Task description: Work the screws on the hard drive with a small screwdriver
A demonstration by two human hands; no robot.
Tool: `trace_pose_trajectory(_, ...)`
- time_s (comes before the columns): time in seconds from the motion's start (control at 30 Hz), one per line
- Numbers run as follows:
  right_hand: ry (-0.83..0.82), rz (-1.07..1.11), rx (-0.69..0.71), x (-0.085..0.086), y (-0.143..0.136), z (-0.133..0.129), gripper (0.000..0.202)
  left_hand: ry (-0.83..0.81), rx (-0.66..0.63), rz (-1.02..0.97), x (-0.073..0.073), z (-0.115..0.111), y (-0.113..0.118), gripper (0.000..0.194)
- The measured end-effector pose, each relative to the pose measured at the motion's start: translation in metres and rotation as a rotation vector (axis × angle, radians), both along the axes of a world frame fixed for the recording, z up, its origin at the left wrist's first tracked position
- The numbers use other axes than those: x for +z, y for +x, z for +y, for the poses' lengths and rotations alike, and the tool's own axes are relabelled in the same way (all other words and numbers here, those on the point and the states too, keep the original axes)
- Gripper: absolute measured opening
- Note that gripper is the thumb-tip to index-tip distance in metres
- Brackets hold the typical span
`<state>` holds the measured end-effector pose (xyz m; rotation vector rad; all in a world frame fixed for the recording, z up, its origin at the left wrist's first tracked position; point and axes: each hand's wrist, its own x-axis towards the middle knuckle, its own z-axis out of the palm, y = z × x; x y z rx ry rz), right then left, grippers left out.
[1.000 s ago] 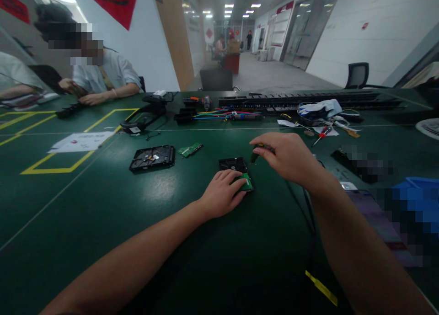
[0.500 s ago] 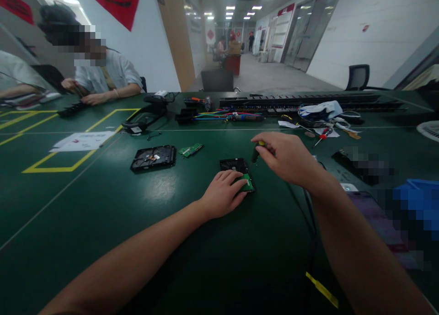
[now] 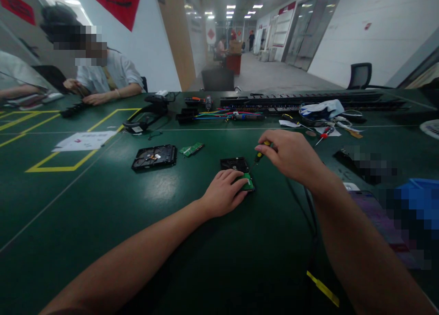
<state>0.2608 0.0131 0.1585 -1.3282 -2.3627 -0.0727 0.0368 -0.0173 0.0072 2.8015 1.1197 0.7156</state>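
My left hand point(image 3: 224, 192) rests over a small hard drive point(image 3: 233, 164) on the green table, its fingers and thumb pressing the drive down. Part of the drive's green circuit board point(image 3: 248, 181) shows beside my fingers; the rest is hidden. Just right of the drive, my right hand point(image 3: 286, 151) grips a screwdriver point(image 3: 259, 156) with a dark and yellow handle. The screwdriver is tilted, its tip pointing down near the drive's right edge. To the left lie another black hard drive point(image 3: 154, 157) and a loose green circuit board point(image 3: 192, 149).
Along the back are a power drill point(image 3: 208, 103), coloured wires point(image 3: 214, 115) and long black strips point(image 3: 302, 98). A red screwdriver point(image 3: 325, 133) lies right of them. A blue bin point(image 3: 420, 196) stands at far right. Opposite left, a person point(image 3: 106, 72) works.
My right hand has shifted slightly, lifting and tilting the screwdriver so more of its yellow handle shows. My left hand stays on the hard drive.
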Motion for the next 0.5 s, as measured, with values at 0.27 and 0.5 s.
trace_pose_trajectory(0.27, -0.077, 0.08, 0.141, -0.0037, -0.001, -0.0006, 0.028, 0.01, 0.012, 0.012, -0.0008, 0.0003, 0.0003, 0.039)
trace_pose_trajectory(0.5, -0.032, 0.021, 0.016, 0.0, -0.0011, -0.0012, 0.01, 0.008, 0.005, 0.011, -0.0015, 0.001, 0.0005, 0.038)
